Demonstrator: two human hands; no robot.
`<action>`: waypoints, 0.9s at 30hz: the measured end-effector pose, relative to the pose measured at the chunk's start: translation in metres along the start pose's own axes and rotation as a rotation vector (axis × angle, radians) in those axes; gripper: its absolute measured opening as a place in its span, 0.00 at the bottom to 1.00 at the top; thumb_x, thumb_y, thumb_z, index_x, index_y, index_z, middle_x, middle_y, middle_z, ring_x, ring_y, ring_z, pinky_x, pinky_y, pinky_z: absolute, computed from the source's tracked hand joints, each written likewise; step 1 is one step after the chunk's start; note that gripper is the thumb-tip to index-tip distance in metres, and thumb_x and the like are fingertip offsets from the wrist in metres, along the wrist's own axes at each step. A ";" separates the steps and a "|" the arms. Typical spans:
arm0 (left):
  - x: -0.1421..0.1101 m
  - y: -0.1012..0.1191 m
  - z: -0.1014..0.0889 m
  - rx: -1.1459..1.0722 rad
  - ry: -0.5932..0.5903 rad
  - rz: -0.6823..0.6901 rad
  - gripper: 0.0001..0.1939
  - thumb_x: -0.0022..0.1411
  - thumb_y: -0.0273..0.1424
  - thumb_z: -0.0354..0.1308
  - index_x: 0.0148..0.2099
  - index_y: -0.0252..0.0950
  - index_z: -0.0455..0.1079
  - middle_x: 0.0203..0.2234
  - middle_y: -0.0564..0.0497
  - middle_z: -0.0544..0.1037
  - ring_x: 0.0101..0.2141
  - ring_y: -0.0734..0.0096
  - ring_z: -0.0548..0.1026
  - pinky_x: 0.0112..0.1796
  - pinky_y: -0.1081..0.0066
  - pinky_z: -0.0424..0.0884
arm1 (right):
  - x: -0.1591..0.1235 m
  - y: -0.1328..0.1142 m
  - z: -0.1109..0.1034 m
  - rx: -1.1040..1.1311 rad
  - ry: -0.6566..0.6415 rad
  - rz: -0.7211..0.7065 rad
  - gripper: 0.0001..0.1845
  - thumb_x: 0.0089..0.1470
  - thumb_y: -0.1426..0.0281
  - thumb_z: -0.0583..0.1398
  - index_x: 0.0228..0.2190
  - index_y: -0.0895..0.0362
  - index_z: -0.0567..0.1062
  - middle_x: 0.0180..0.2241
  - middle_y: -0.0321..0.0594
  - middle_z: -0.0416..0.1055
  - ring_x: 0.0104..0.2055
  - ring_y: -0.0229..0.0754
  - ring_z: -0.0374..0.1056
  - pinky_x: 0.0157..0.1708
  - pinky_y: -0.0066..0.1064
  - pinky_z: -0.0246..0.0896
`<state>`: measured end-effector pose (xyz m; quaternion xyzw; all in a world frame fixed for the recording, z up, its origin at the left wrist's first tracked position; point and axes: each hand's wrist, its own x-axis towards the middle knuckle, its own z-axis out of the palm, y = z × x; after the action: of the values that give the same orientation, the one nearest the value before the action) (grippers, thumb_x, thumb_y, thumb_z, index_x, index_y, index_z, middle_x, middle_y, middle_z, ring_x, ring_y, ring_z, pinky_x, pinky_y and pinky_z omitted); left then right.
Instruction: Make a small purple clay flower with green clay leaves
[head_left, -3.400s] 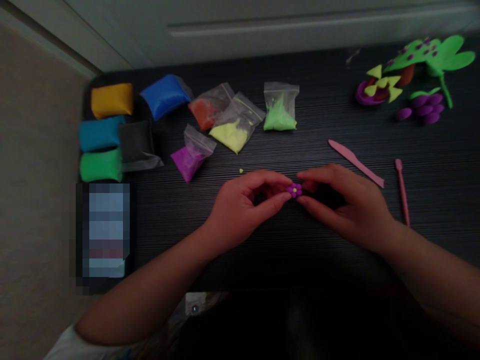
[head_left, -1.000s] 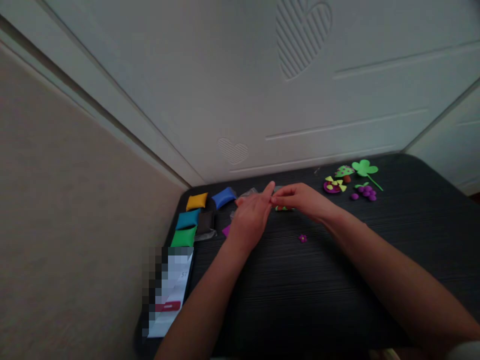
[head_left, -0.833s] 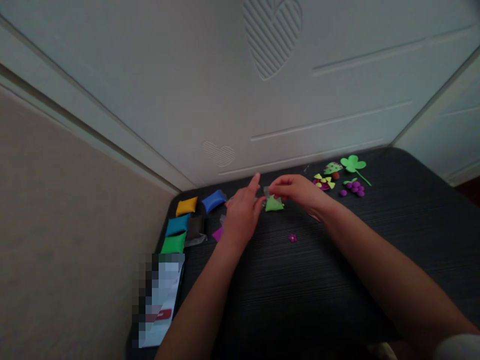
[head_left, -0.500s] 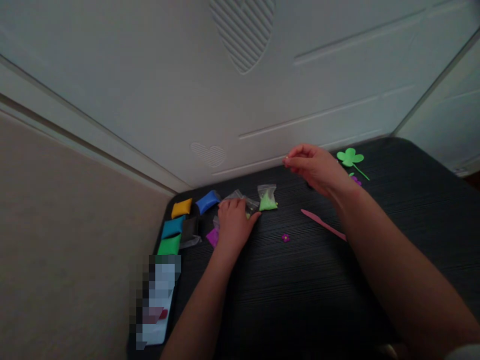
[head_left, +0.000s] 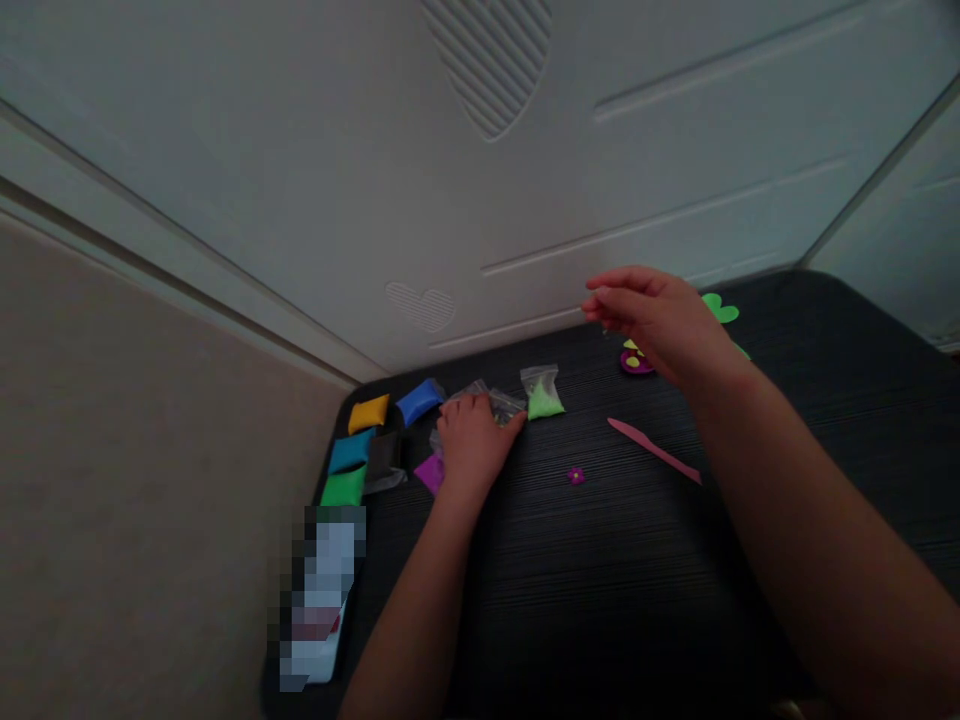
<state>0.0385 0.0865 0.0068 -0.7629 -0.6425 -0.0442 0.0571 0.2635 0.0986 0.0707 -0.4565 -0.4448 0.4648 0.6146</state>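
Observation:
My left hand (head_left: 474, 445) lies over some crumpled clear zip bags (head_left: 508, 404), fingers draped across them and thumb out to the side. A purple clay packet (head_left: 430, 473) shows beside its wrist. My right hand (head_left: 652, 315) is raised above the back of the table, its fingers loosely bent and the fingertips slightly apart; I see nothing between them. Below it sits a purple clay piece with yellow parts (head_left: 634, 361), partly covered by the hand. A small purple clay flower (head_left: 575, 476) with a light centre rests between my arms. The pink modelling knife (head_left: 652, 449) lies beside my right forearm.
A bag of light green clay (head_left: 544, 396) stands near my left thumb. At the left are yellow (head_left: 369, 413), blue (head_left: 421, 400), teal (head_left: 351, 451), green (head_left: 344, 487) and dark (head_left: 384, 456) packets, and a blurred-out phone (head_left: 322, 590). A green clover shape (head_left: 720, 308) is partly behind my right hand. A white panel (head_left: 337, 200) backs the table.
My right hand has shifted slightly right and its pinch has loosened; the tiny pale bit at its fingertips is no longer visible. The purple-and-yellow piece now shows more. My left hand stays on the bags.

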 end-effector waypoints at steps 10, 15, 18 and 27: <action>-0.016 -0.003 -0.009 -0.197 0.248 0.095 0.24 0.53 0.45 0.51 0.45 0.32 0.65 0.40 0.42 0.73 0.43 0.54 0.67 0.44 0.57 0.60 | -0.006 -0.002 0.009 -0.171 -0.096 0.032 0.07 0.47 0.69 0.58 0.32 0.56 0.71 0.29 0.36 0.73 0.32 0.34 0.68 0.35 0.28 0.61; -0.034 -0.010 -0.012 -0.418 0.418 0.262 0.24 0.51 0.41 0.57 0.47 0.32 0.64 0.40 0.44 0.72 0.44 0.61 0.67 0.45 0.62 0.61 | -0.018 -0.005 0.029 -0.345 -0.440 0.107 0.08 0.48 0.67 0.57 0.33 0.56 0.68 0.27 0.35 0.73 0.32 0.35 0.68 0.35 0.29 0.60; -0.039 -0.010 -0.008 -0.510 0.480 0.318 0.24 0.49 0.38 0.59 0.47 0.33 0.63 0.39 0.45 0.72 0.42 0.63 0.68 0.45 0.62 0.62 | -0.027 -0.006 0.040 -0.464 -0.606 0.121 0.08 0.48 0.67 0.57 0.33 0.55 0.67 0.26 0.33 0.72 0.30 0.35 0.67 0.30 0.28 0.59; -0.045 -0.004 -0.004 -0.636 0.512 0.344 0.27 0.48 0.40 0.60 0.49 0.35 0.61 0.39 0.44 0.73 0.42 0.63 0.69 0.44 0.61 0.64 | -0.039 -0.008 0.058 -0.930 -0.677 -0.157 0.07 0.48 0.66 0.57 0.28 0.52 0.74 0.26 0.32 0.68 0.27 0.33 0.61 0.27 0.27 0.51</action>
<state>0.0267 0.0428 0.0042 -0.8029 -0.4257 -0.4170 -0.0165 0.2017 0.0677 0.0842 -0.4703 -0.8064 0.2937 0.2056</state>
